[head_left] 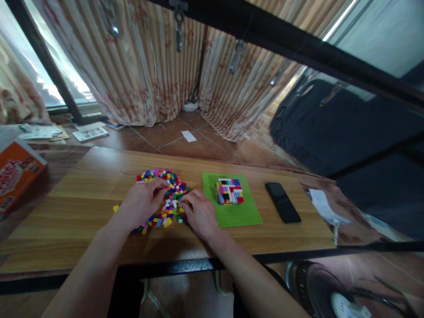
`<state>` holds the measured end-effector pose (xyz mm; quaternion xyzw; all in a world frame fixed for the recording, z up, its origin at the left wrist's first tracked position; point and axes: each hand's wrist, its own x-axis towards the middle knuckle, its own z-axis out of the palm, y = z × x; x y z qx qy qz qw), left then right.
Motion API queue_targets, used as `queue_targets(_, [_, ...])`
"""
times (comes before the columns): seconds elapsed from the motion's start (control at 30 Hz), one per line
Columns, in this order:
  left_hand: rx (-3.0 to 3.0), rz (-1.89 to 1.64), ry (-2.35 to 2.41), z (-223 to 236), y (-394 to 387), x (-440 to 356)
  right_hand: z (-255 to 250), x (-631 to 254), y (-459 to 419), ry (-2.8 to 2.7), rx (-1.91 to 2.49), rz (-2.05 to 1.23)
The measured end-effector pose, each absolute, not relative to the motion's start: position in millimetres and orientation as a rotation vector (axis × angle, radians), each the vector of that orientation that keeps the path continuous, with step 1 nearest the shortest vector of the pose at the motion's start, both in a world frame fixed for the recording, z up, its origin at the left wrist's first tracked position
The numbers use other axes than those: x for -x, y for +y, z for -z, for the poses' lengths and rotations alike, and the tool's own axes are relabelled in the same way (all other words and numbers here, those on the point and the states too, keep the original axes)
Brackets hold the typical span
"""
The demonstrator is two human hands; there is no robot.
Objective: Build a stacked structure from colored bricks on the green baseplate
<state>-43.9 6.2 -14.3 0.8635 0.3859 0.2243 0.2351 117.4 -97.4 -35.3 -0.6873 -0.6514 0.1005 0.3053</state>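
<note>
A loose heap of small coloured building bricks is spread on the wooden table in front of me. Over its left side lies my left hand, thumb and fingers pinched together at the bricks. My right hand reaches the heap's right edge, also in a pinch. Whatever is between the fingertips of either hand is too small to make out. Just beyond my right hand, a green baseplate carries a low, roughly square block built of many-coloured bricks. Part of the heap is hidden under my left hand.
A black phone lies on the table right of the baseplate. An orange and white box stands at the far left. A dark metal bar crosses above, with curtains behind. A round stool-like object is at lower right.
</note>
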Motion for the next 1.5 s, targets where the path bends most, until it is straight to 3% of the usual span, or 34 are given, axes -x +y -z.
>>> queue_targets(0.47, [-2.4, -0.596, 1.032, 20, 10, 46, 36, -121, -95, -1.814, 1.741, -0.192])
queue_targets(0.83, [-2.361, -0.592, 1.036, 18, 9, 46, 8, -158, -111, -1.495, 1.658, -0.107])
queue_targets(1.03, [-2.375, -0.56, 1.028, 20, 10, 48, -4, -210, -132, -1.11, 1.86, -0.036])
queue_targets(1.27, [-2.417, -0.541, 1.032, 21, 11, 45, 7, -223, -139, -1.137, 2.219, -0.03])
queue_targets(1.5, [-2.412, -0.511, 1.054, 21, 11, 45, 10, -216, -133, -1.114, 2.294, -0.033])
